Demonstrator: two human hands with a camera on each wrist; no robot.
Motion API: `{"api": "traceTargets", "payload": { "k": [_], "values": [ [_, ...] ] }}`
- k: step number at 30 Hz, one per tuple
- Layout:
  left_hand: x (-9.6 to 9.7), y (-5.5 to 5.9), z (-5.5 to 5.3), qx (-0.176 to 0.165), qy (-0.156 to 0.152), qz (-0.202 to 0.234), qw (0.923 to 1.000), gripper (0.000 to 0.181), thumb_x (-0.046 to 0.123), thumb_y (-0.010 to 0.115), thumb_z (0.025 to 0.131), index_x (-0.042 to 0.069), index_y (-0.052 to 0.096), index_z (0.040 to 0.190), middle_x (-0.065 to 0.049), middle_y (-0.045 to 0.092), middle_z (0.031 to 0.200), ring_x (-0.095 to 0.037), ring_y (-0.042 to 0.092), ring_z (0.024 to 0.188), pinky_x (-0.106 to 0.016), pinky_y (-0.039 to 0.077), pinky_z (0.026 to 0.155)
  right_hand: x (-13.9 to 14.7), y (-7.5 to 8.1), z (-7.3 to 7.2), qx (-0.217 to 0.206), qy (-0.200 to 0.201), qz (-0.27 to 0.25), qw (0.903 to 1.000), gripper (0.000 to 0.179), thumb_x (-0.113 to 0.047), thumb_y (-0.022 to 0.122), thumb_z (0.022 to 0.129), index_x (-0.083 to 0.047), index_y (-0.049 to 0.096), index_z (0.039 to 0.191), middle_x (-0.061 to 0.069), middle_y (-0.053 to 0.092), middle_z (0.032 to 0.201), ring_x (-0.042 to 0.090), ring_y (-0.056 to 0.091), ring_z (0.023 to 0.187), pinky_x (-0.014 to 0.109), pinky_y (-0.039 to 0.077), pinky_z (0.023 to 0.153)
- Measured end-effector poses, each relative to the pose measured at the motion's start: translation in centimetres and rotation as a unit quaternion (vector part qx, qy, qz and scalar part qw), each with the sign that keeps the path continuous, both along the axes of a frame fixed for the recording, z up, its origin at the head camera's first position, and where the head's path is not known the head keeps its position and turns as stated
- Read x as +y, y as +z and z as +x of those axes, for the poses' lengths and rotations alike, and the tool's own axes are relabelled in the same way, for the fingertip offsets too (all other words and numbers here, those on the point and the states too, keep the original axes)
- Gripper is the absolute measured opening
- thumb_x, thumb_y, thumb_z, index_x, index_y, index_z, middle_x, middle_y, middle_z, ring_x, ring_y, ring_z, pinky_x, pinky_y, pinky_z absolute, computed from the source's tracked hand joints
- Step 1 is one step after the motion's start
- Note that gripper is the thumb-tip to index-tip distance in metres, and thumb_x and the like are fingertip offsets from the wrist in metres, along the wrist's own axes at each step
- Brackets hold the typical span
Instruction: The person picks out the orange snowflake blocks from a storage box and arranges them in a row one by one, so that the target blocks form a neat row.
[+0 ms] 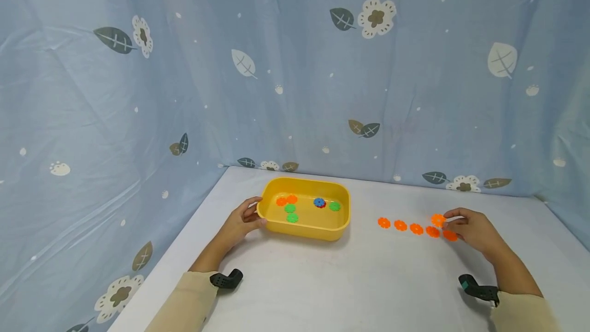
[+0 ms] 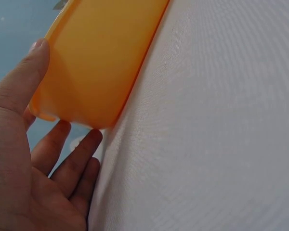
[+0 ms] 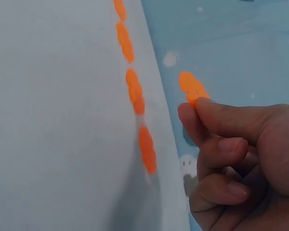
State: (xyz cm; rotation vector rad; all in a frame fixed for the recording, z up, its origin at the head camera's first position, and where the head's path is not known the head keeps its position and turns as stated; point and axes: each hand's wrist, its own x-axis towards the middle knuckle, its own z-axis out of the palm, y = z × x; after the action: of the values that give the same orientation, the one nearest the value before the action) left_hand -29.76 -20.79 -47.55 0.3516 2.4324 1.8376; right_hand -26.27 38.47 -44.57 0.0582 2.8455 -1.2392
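My left hand [image 1: 240, 223] is on the yellow tray [image 1: 304, 232], at the tray's left end. The thumb lies along the near wall and the fingers curl round the end, so the hand grips that rim. The left wrist view confirms it: the thumb [image 2: 24, 77] presses flat on the tray's orange-yellow side [image 2: 106, 53] while the other fingers [image 2: 74, 159] reach under and behind the corner. The tray sits on the white desk [image 1: 322, 281], toward the far left part, not far from the far edge where the blue leaf-print curtain [image 1: 295, 65] hangs.

Inside the tray I see several small flower-shaped discs: two orange ones [image 1: 286, 200] near the far left wall, two green ones [image 1: 291, 213] in the middle, a blue one [image 1: 319, 202] lying over a red one, and another green one [image 1: 334, 206] toward the right end.

My right hand [image 1: 475, 229] is out by the right side of the desk. Its thumb and forefinger are pinched together on one orange disc [image 1: 437, 219], held just above the desk surface; the right wrist view shows that disc [image 3: 192, 89] sticking up from the fingertips [image 3: 207, 115], with the remaining fingers curled into the palm.

Below the pinched disc a row of orange discs [image 1: 407, 228] lies flat on the desk, running left to right and well apart from the tray. The rightmost one [image 1: 450, 235] lies just under my right hand's fingers. In the right wrist view the same row [image 3: 132, 86] runs in a line along the desk.
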Motion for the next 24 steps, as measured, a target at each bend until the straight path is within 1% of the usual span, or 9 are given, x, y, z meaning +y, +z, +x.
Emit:
{"api": "traceTargets", "payload": {
  "k": [5, 9, 15, 18, 24],
  "values": [
    [0.1, 0.2, 0.1, -0.005, 0.004, -0.005, 1.0000, 0.073, 0.024, 0.079, 0.084, 0.018, 0.041, 0.146, -0.012, 0.045, 0.147, -0.030, 0.052, 0.125, -0.043, 0.043, 0.102, 1.4, -0.4, 0.3, -0.013, -0.026, 0.007, 0.9996, 0.041, -0.017, 0.063, 0.094, 0.008, 0.051, 0.125, 0.018, 0.065, 0.102, 0.024, 0.056, 0.078, 0.030, 0.049, 0.057],
    [0.2, 0.2, 0.2, 0.000, 0.006, -0.002, 1.0000, 0.073, 0.027, 0.081, 0.081, 0.020, 0.044, 0.144, -0.011, 0.048, 0.145, -0.028, 0.055, 0.121, -0.042, 0.044, 0.100, 2.5, -0.7, 0.6, -0.016, -0.038, 0.015, 0.9990, 0.043, -0.019, 0.063, 0.095, 0.009, 0.050, 0.125, 0.019, 0.064, 0.102, 0.024, 0.054, 0.076, 0.029, 0.048, 0.056],
    [0.2, 0.3, 0.3, 0.008, -0.002, 0.005, 1.0000, 0.074, 0.027, 0.081, 0.081, 0.019, 0.043, 0.144, -0.012, 0.048, 0.144, -0.028, 0.057, 0.118, -0.041, 0.045, 0.099, 4.2, -1.0, 1.2, -0.027, -0.039, 0.015, 0.9988, 0.052, -0.028, 0.065, 0.093, 0.010, 0.048, 0.124, 0.009, 0.063, 0.090, 0.023, 0.051, 0.070, 0.030, 0.042, 0.054],
    [0.2, 0.3, 0.3, 0.008, -0.004, 0.007, 0.9999, 0.074, 0.027, 0.081, 0.081, 0.019, 0.043, 0.144, -0.012, 0.048, 0.144, -0.028, 0.058, 0.118, -0.041, 0.046, 0.099, 4.9, -1.2, 1.4, -0.037, -0.040, 0.019, 0.9983, 0.055, -0.031, 0.066, 0.092, 0.011, 0.048, 0.123, 0.006, 0.062, 0.087, 0.022, 0.050, 0.069, 0.030, 0.041, 0.054],
    [0.1, 0.0, 0.2, 0.006, 0.000, 0.001, 1.0000, 0.074, 0.027, 0.080, 0.082, 0.019, 0.043, 0.145, -0.012, 0.048, 0.145, -0.029, 0.057, 0.119, -0.042, 0.045, 0.100, 5.7, -1.4, 1.4, -0.050, -0.050, 0.038, 0.9968, 0.050, -0.028, 0.061, 0.095, 0.012, 0.048, 0.122, 0.007, 0.063, 0.088, 0.024, 0.051, 0.075, 0.030, 0.043, 0.056]
  ]
}}
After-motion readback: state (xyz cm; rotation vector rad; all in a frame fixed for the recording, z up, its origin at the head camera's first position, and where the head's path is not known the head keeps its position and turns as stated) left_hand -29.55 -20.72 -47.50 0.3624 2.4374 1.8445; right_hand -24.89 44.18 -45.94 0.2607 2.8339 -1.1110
